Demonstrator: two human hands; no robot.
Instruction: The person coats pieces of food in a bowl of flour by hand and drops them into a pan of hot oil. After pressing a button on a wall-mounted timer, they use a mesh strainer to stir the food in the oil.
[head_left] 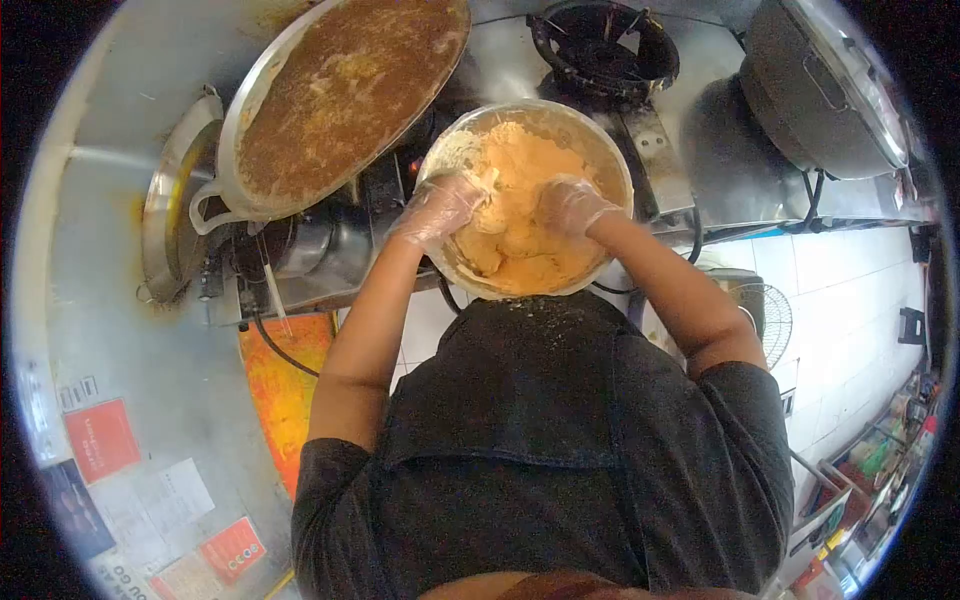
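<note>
A round metal bowl (pixel 527 108) stands close in front of my body. It holds an orange-tinted, flour-like mixture (pixel 530 165) with coated lumps, and paler powder at its upper left. My left hand (pixel 447 207), in a clear plastic glove, reaches over the bowl's left rim into the mixture; its fingertips are partly covered. My right hand (pixel 572 205), gloved the same way, is inside the bowl at the right, its fingers sunk in the mixture and blurred. What either hand grips, if anything, cannot be made out.
A large pan of brown bubbling liquid (pixel 350 100) is at the upper left, its handle near my left forearm. Behind the bowl is a black burner (pixel 604 50). A big dark pot (pixel 815 95) stands at the upper right. A wire strainer (pixel 776 325) hangs lower right.
</note>
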